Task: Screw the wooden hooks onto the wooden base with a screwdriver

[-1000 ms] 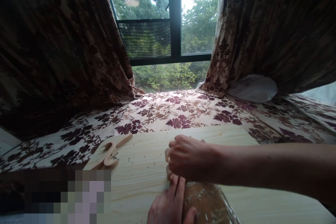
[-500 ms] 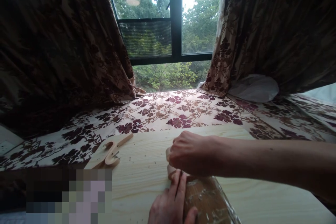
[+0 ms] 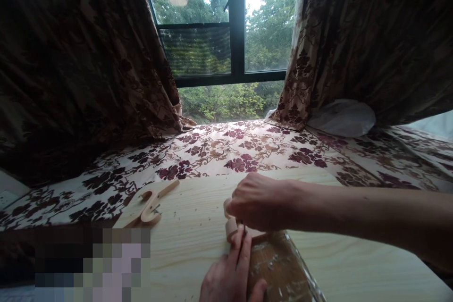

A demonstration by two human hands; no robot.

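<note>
My right hand (image 3: 251,200) is closed in a fist over a pale, curved wooden piece (image 3: 230,227). A thin dark rod (image 3: 242,231) shows below the fist and runs down between two fingers of my left hand (image 3: 230,264). Those left fingertips press on the wooden piece, while the thumb rests against a brown block (image 3: 276,264) in shiny clear wrap. My right hand hides much of the wooden piece and the rod's upper end. A similar curved wooden hook (image 3: 151,207) lies to the left, with small dark bits by it.
Everything rests on a pale wooden board (image 3: 187,264) with small dark specks. Beyond it spreads a floral cloth (image 3: 226,146) up to a window (image 3: 237,47). Patterned curtains (image 3: 88,47) hang at both sides. A whitish round item (image 3: 345,118) lies at the right.
My right fist has risen slightly and turned, and more of the thin dark rod shows beneath it. My left hand stays in place.
</note>
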